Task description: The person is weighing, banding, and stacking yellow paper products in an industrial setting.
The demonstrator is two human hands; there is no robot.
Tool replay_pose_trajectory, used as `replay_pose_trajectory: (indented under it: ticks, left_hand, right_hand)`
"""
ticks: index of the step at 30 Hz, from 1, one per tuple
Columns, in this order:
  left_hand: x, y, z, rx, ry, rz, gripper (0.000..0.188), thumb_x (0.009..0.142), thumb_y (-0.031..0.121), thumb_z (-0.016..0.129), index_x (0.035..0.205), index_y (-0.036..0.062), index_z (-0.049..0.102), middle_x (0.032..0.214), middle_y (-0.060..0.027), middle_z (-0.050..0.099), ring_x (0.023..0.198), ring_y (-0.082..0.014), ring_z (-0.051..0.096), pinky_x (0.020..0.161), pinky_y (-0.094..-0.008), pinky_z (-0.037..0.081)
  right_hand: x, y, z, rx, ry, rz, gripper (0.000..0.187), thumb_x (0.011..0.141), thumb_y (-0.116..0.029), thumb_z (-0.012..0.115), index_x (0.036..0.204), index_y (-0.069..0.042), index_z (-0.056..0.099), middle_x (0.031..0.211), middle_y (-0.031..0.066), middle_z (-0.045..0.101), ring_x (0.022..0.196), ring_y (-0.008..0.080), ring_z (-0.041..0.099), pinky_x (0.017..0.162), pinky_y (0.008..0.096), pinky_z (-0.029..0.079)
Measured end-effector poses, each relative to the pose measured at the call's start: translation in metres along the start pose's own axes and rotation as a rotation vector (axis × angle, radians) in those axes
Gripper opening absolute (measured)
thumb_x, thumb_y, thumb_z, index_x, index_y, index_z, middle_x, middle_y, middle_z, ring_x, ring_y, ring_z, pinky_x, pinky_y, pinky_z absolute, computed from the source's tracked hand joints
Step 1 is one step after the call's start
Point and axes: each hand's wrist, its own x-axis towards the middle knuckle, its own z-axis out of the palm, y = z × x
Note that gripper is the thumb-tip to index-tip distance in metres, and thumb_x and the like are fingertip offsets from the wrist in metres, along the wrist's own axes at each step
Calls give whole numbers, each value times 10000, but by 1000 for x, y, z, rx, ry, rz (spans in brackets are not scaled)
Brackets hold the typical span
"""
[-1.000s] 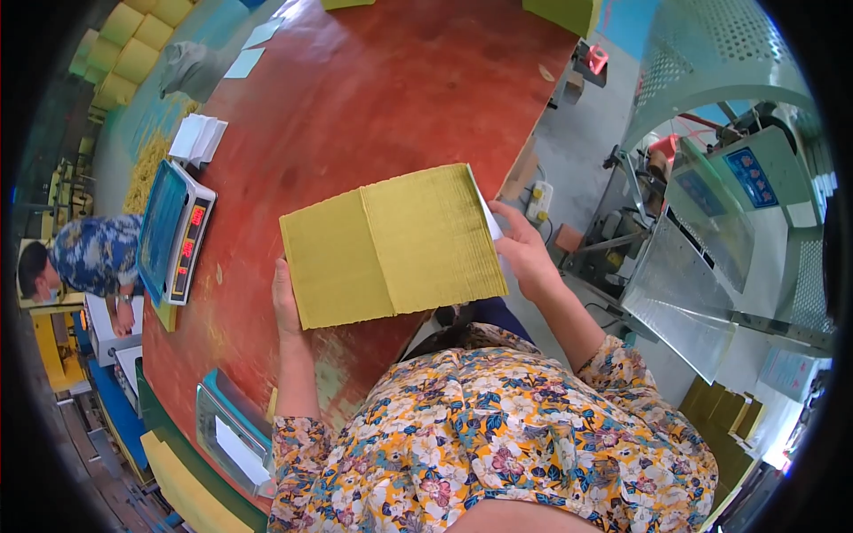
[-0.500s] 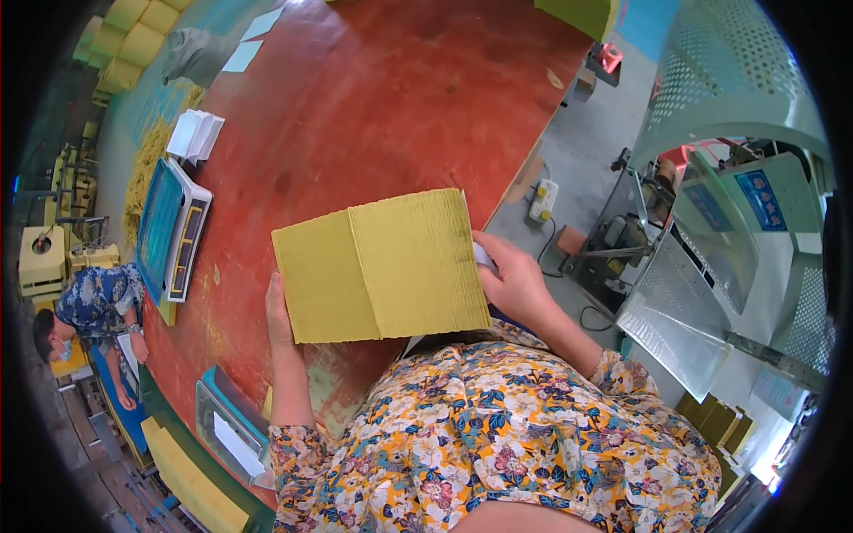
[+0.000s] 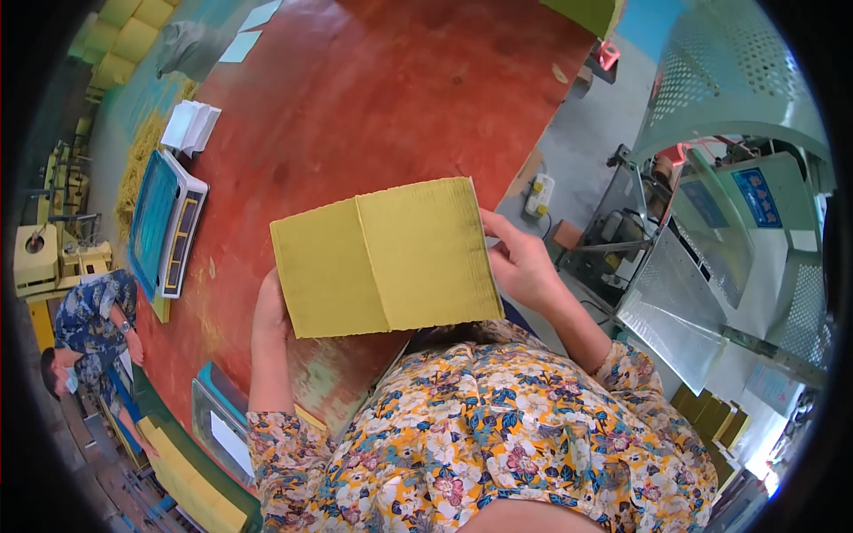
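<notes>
A yellow stack of rough-edged paper sheets (image 3: 426,258), with a crease down its middle, is held up in front of my body over the near edge of the red table (image 3: 355,115). My left hand (image 3: 270,304) grips its left side, most of the fingers hidden behind it. At the opposite side, my right hand (image 3: 524,266) holds the right edge with bent fingers, and the fingertips are partly out of sight behind the stack.
A scale with a teal tray (image 3: 155,222) stands at the table's left edge beside folded white papers (image 3: 190,127). A co-worker (image 3: 98,311) bends over at far left, near a yellow paper stack (image 3: 191,471). Perforated metal machinery (image 3: 684,302) stands right, beside a power strip (image 3: 539,195).
The paper stack has shifted slightly right and up. My left hand now wraps further round its side, and the white bit by my right hand no longer shows. The co-worker leans lower.
</notes>
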Motion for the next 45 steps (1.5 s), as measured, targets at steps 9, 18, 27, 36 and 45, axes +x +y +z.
replay_pose_trajectory:
  ticks: [9, 18, 27, 36, 45]
  left_hand:
    - [10, -3, 39, 354, -13, 80, 306, 975, 216, 485, 1081, -31, 632, 958, -88, 679, 792, -150, 649, 686, -299, 533]
    - [-36, -85, 153, 536, -346, 492, 256, 988, 179, 473, 1048, -24, 617, 940, -42, 658, 894, -159, 623, 767, -298, 494]
    - [-47, -299, 369, 849, -525, 1074, 319, 981, 228, 523, 1146, -42, 568, 1129, -121, 607, 1048, -229, 579, 877, -370, 466]
    - [-77, -447, 565, 789, -653, 1096, 256, 934, 157, 558, 1087, -42, 607, 999, -151, 673, 912, -330, 635, 801, -417, 503]
    - [-82, -464, 522, 1176, -659, 1103, 333, 943, 198, 570, 1207, -3, 549, 1122, -162, 607, 1016, -318, 604, 838, -396, 493]
  right_hand:
    - [-9, -1, 12, -20, 136, 11, 307, 1004, -220, 470, 1239, -50, 572, 975, 139, 681, 923, 170, 637, 837, 305, 491]
    - [-155, 68, -74, 567, 372, 2, 362, 1000, -95, 468, 1354, -38, 520, 1227, -11, 586, 1116, 83, 515, 980, 265, 424]
    - [-341, 203, -240, 712, 866, -128, 359, 973, -133, 517, 1317, -39, 557, 1179, -4, 616, 1071, 94, 553, 938, 270, 448]
    - [-425, 322, -417, 667, 923, -266, 396, 979, -141, 511, 1362, -43, 533, 1254, 17, 603, 1128, 114, 548, 987, 278, 424]
    - [-446, 341, -442, 607, 942, -212, 357, 928, -148, 647, 1270, -50, 622, 1260, 29, 616, 1073, 108, 584, 958, 274, 448]
